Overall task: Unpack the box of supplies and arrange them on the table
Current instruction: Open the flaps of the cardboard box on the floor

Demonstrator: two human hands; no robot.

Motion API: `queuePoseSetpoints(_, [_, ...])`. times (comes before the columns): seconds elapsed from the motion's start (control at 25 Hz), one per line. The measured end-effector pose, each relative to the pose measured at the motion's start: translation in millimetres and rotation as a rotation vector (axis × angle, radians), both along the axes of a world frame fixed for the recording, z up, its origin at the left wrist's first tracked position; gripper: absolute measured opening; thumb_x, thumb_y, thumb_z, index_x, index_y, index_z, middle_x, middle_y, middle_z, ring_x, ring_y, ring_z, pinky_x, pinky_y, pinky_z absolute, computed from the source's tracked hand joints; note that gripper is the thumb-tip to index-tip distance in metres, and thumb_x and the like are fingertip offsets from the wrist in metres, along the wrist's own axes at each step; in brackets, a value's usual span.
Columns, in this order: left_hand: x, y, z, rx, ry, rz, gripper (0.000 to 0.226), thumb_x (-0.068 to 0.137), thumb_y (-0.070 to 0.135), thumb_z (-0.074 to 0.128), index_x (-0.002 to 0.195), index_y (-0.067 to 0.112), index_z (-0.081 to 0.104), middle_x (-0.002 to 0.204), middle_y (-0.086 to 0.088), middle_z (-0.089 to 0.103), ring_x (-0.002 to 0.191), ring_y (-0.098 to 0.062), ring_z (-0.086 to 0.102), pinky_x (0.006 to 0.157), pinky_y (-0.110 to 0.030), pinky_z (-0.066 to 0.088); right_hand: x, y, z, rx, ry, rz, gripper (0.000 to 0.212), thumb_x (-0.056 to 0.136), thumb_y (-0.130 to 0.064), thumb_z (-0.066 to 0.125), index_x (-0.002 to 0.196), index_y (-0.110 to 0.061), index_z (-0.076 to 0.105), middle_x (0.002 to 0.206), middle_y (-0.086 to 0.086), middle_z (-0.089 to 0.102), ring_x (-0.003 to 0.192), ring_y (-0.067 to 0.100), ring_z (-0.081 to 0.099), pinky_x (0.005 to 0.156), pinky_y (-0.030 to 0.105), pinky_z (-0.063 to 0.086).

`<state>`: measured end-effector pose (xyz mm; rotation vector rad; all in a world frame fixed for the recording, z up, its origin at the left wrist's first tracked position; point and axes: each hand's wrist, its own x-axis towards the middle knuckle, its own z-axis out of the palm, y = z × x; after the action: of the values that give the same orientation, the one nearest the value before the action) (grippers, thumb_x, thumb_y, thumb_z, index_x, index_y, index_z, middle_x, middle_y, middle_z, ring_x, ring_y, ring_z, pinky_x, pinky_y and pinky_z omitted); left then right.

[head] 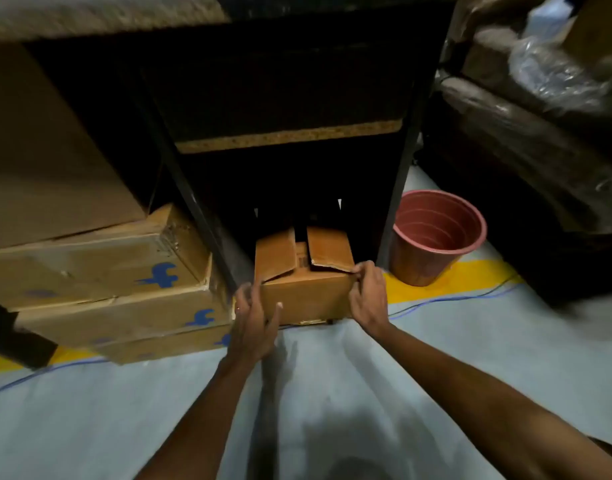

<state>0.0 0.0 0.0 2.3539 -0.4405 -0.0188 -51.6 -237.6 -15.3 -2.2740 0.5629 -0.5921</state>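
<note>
Under the dark shelf (287, 136), the cardboard box (306, 296) sat on the floor, flaps loose. Left hand (254, 315) and right hand (368, 294) gripped its corners. Ribbed pink bucket (436, 237) stood right; stacked cartons (100, 282) crowded left.

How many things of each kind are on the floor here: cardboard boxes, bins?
Cardboard boxes: 5, the small box gripped by both hands, plus a stack of 4 at left.
Bins: 1, the red bin.
Total: 6

matt cardboard box (306, 296), plastic bucket (436, 237)
</note>
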Motion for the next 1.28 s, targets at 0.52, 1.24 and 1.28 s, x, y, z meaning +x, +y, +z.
queuePoseSetpoints(0.52, [32, -43, -6, -0.075, 0.283, 0.153, 0.049, 0.093, 0.071, 0.021, 0.142, 0.065, 0.025, 0.163, 0.000, 0.005, 0.146, -0.038, 0.023, 0.115, -0.061, 0.025, 46, 3, -7, 0.251, 0.170, 0.037, 0.043, 0.105, -0.046, 0.033, 0.145, -0.032, 0.043, 0.145, 0.017, 0.041, 0.128, 0.035, 0.047, 0.106, 0.039, 0.039])
queuePoseSetpoints(1.24, [-37, -19, -22, -0.516, 0.452, 0.207, 0.055, 0.083, 0.079, 0.045, 0.126, 0.049, 0.061, 0.138, -0.004, 0.035, 0.127, -0.023, 0.041, 0.108, -0.036, 0.039, -28, 20, -6, 0.211, 0.306, 0.067, 0.054, 0.103, -0.045, 0.041, 0.155, -0.034, 0.029, 0.147, 0.018, 0.033, 0.132, 0.038, 0.043, 0.110, 0.044, 0.038])
queuePoseSetpoints(1.28, [-46, -12, -28, -0.479, 0.423, 0.216, 0.060, 0.077, 0.085, 0.042, 0.121, 0.051, 0.062, 0.134, -0.003, 0.040, 0.124, -0.022, 0.043, 0.105, -0.034, 0.041, -40, 22, -6, 0.216, 0.330, 0.081, 0.054, 0.103, -0.045, 0.042, 0.154, -0.035, 0.029, 0.145, 0.017, 0.033, 0.129, 0.038, 0.045, 0.109, 0.045, 0.039])
